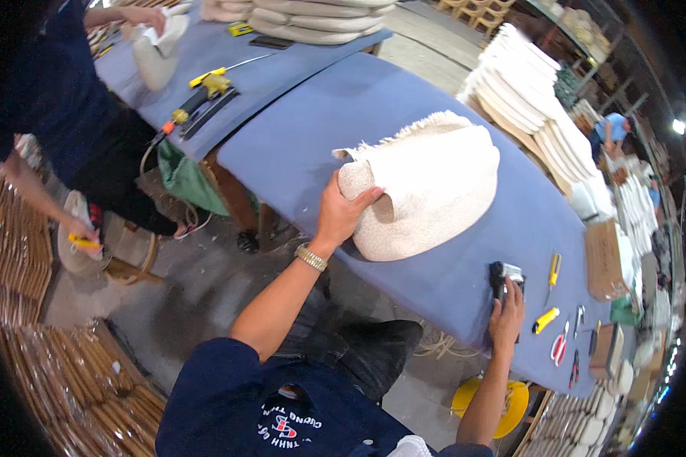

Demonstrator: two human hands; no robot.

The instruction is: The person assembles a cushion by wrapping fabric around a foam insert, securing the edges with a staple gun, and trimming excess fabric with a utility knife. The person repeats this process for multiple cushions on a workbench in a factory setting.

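A cream fabric-covered chair pad (442, 190) with a frayed far edge lies on the blue table, its cloth folded loosely over the top. My left hand (341, 209) grips its left end, thumb over the rim and fingers mostly hidden beneath. To the right, my right hand (506, 314) is closed round a black-and-silver staple gun (503, 276) resting near the table's front edge; part of the tool is covered by my fingers. Beside it lie a yellow-handled screwdriver (554, 270), a yellow cutter knife (545, 321) and red-handled scissors (559, 346).
Blue padded table (297, 122) curves before me. Pale cushions (526, 91) are piled at its far right. On the adjoining table lie a yellow-and-black air tool (206, 95) and more cushions (312, 19). A co-worker (61, 99) stands at left, near stacked wooden parts (68, 381).
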